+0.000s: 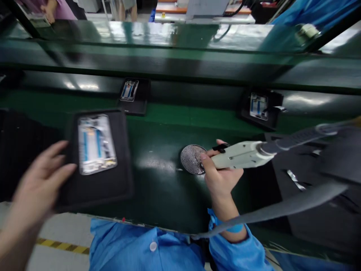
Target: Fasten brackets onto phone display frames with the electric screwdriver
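My left hand (42, 177) lies with fingers stretched out against the left edge of a black tray (98, 188) that carries a phone frame (96, 143). The tray sits at the near edge of the green conveyor belt (158, 180). My right hand (220, 173) is wrapped round a pale electric screwdriver (239, 155), whose grey cable (296, 139) runs off to the right. Its tip end is next to a round metal mesh dish (192, 159) on the belt.
Two more black trays with phone frames (132, 96) (261, 107) rest farther back on the belt. A dark mat (316, 188) with small metal parts lies at the right. A grey strap (282, 209) crosses my right wrist. Other people stand beyond the line (53, 9).
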A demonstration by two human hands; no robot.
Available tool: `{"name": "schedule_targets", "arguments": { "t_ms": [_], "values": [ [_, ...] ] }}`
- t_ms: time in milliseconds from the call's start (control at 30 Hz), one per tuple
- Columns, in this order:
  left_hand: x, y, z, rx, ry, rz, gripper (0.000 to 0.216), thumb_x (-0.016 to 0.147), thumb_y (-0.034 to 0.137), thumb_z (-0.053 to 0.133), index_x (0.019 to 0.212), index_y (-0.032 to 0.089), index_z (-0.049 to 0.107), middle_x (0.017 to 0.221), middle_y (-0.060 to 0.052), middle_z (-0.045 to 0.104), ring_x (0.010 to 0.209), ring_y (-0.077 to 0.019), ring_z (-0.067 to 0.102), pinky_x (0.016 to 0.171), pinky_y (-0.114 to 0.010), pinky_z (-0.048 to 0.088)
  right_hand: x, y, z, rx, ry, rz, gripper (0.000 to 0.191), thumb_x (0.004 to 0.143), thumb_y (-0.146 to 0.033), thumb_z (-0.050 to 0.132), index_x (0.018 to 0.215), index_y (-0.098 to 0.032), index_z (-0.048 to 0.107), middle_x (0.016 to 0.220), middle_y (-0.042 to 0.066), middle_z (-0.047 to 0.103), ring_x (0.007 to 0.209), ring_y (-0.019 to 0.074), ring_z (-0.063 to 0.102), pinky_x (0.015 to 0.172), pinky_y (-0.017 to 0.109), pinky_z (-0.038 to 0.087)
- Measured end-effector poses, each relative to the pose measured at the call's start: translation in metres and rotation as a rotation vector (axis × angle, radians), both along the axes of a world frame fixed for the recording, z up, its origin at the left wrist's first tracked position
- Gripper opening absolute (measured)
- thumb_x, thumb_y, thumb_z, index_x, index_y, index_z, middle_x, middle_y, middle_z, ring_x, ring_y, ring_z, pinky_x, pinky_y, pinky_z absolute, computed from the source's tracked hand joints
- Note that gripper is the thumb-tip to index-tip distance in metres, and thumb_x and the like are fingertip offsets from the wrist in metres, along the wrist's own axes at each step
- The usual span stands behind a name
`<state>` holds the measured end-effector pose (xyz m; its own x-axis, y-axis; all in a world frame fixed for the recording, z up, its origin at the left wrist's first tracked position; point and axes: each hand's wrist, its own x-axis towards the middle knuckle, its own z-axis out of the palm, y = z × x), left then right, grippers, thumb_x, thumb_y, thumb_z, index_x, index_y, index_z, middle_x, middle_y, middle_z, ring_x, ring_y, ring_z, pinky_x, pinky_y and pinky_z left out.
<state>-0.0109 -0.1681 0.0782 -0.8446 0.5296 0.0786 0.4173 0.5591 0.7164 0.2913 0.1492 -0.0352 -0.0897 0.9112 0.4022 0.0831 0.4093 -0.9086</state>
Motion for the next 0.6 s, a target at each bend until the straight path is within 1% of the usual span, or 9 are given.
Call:
{"name": "schedule_targets", "arguments": {
  "t_ms": [100, 133, 200, 300, 333, 400, 467, 533, 600],
  "values": [
    [0.039, 0.043, -0.067, 0.137, -0.449, -0.132, 0.076, 0.099, 0.063, 0.077, 0.167, 0.037, 0.054, 0.148, -0.009, 0.076, 0.119, -0.0308, 0.08, 0.093, -0.046, 0.073, -0.004, -0.001, -0.001, -0.001, -0.033, 0.023, 0.037, 0.086, -0.044, 0.09, 0.11, -0.022, 0.071, 0.093, 0.005, 0.078, 0.089, 0.0259, 0.081, 0.096, 0.049, 0.07],
    [0.053, 0.056, -0.085, 0.142, -0.489, -0.168, 0.076, 0.1, 0.062, 0.075, 0.168, 0.034, 0.054, 0.147, -0.01, 0.076, 0.116, -0.0294, 0.081, 0.092, -0.044, 0.073, -0.007, -0.001, -0.002, 0.011, -0.022, 0.037, 0.037, 0.087, -0.043, 0.09, 0.111, -0.023, 0.071, 0.096, 0.005, 0.079, 0.088, 0.0249, 0.081, 0.093, 0.047, 0.07],
    [0.068, 0.073, -0.104, 0.072, -0.357, -0.238, 0.073, 0.102, 0.061, 0.072, 0.166, 0.029, 0.057, 0.14, -0.011, 0.079, 0.1, -0.0248, 0.082, 0.085, -0.04, 0.072, -0.011, -0.001, -0.004, 0.06, -0.005, 0.07, 0.036, 0.089, -0.041, 0.089, 0.114, -0.024, 0.07, 0.102, 0.005, 0.079, 0.091, 0.0235, 0.081, 0.09, 0.043, 0.069],
    [0.046, 0.072, -0.101, -0.092, 0.148, -0.312, 0.052, 0.106, 0.06, 0.068, 0.144, 0.025, 0.076, 0.117, -0.007, 0.085, 0.086, -0.0236, 0.08, 0.082, -0.043, 0.069, -0.01, -0.004, -0.002, 0.19, -0.019, 0.081, 0.04, 0.093, -0.041, 0.086, 0.125, -0.025, 0.068, 0.114, 0.008, 0.075, 0.103, 0.0251, 0.08, 0.087, 0.042, 0.069],
    [0.028, 0.067, -0.096, -0.125, 0.328, -0.301, 0.048, 0.106, 0.06, 0.069, 0.134, 0.023, 0.081, 0.112, -0.007, 0.085, 0.09, -0.0269, 0.08, 0.087, -0.049, 0.069, -0.007, -0.007, 0.0, 0.25, -0.043, 0.061, 0.039, 0.095, -0.04, 0.084, 0.128, -0.026, 0.068, 0.116, 0.009, 0.073, 0.105, 0.026, 0.078, 0.085, 0.042, 0.069],
    [-0.015, 0.055, -0.086, -0.161, 0.559, -0.234, 0.053, 0.102, 0.063, 0.073, 0.129, 0.018, 0.083, 0.122, -0.012, 0.083, 0.114, -0.0388, 0.078, 0.102, -0.066, 0.065, 0.001, -0.016, 0.009, 0.402, -0.11, 0.023, 0.029, 0.098, -0.031, 0.08, 0.125, -0.028, 0.07, 0.11, 0.007, 0.072, 0.1, 0.0257, 0.076, 0.079, 0.042, 0.066],
    [-0.055, 0.045, -0.083, -0.193, 0.588, -0.212, 0.066, 0.098, 0.068, 0.076, 0.144, 0.02, 0.077, 0.15, -0.012, 0.072, 0.14, -0.0482, 0.065, 0.118, -0.08, 0.053, 0.009, -0.029, 0.019, 0.539, -0.19, 0.087, 0.021, 0.097, -0.018, 0.077, 0.114, -0.029, 0.073, 0.096, 0.004, 0.072, 0.087, 0.0228, 0.074, 0.074, 0.041, 0.063],
    [-0.083, 0.037, -0.085, -0.192, 0.501, -0.243, 0.065, 0.1, 0.068, 0.074, 0.154, 0.031, 0.071, 0.169, -0.004, 0.057, 0.152, -0.048, 0.057, 0.125, -0.077, 0.049, 0.011, -0.043, 0.024, 0.552, -0.289, 0.302, 0.024, 0.095, -0.009, 0.076, 0.11, -0.028, 0.074, 0.093, 0.003, 0.074, 0.081, 0.0205, 0.073, 0.074, 0.039, 0.064],
    [-0.092, 0.036, -0.09, -0.177, 0.397, -0.263, 0.055, 0.107, 0.061, 0.065, 0.155, 0.034, 0.07, 0.173, 0.002, 0.052, 0.155, -0.0452, 0.055, 0.126, -0.072, 0.051, 0.009, -0.057, 0.022, 0.468, -0.413, 0.514, 0.023, 0.097, -0.01, 0.076, 0.115, -0.025, 0.075, 0.102, 0.006, 0.077, 0.089, 0.0214, 0.077, 0.078, 0.039, 0.068]
  ]
}}
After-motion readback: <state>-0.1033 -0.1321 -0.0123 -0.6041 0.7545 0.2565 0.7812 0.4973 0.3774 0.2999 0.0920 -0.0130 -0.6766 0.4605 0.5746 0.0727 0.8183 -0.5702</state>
